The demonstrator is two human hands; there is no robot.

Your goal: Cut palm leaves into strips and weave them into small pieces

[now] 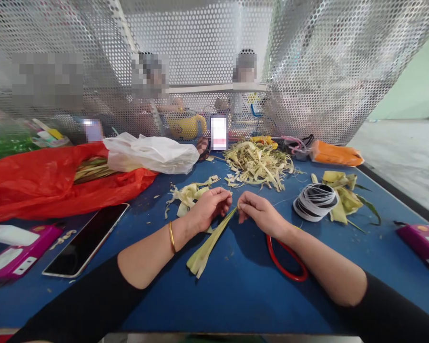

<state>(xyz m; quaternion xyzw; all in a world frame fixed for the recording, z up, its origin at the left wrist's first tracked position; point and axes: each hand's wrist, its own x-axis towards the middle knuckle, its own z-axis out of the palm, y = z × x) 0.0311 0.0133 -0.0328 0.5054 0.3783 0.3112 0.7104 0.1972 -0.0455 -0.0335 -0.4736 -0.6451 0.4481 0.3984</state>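
Note:
Fingers curled in a pinch, my left hand is over the middle of the table; what it holds, if anything, is too small to make out. My right hand pinches the narrow upper end of a pale green leaf bundle, whose wider end fans out toward me on the table. Under my right wrist lies a red looped handle, the rest of it hidden. To the right stands a spool of white thread. Pale folded leaf pieces lie just behind my left hand.
Leaf scraps are heaped at the back. A lit phone leans against the perforated metal screen. Leaf pieces and an orange packet lie right. On the left are a red bag, white bag and dark phone.

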